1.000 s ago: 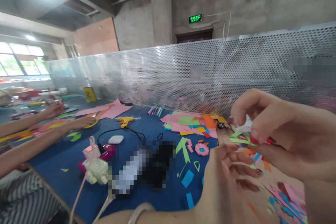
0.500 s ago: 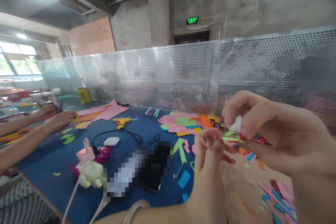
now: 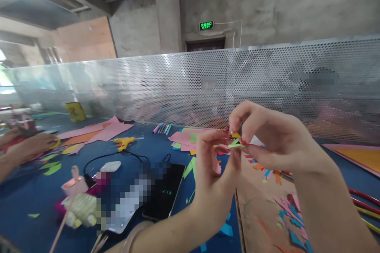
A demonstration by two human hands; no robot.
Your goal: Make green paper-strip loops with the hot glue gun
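Note:
Both my hands are raised over a brown cardboard piece (image 3: 252, 201), fingertips meeting around a small folded light-green paper strip (image 3: 235, 143). My left hand (image 3: 218, 170) pinches its lower left side between thumb and fingers. From the right, my right hand (image 3: 267, 138) closes thumb and forefinger on the strip's other end, a bit of white showing behind the fingers. Colourful paper scraps (image 3: 291, 217) lie on the cardboard below.
On the blue table (image 3: 118, 197) are a black phone (image 3: 166, 193), a yellow glue gun (image 3: 124, 142), markers (image 3: 162, 129) and pink paper sheets (image 3: 111, 129). Another person's hand (image 3: 44, 142) is at far left. A perforated metal partition (image 3: 142, 87) stands behind.
The view has turned right, bringing pink and yellow paper and coloured rods into sight at the right edge. Both my hands appear further left, still on the green strip.

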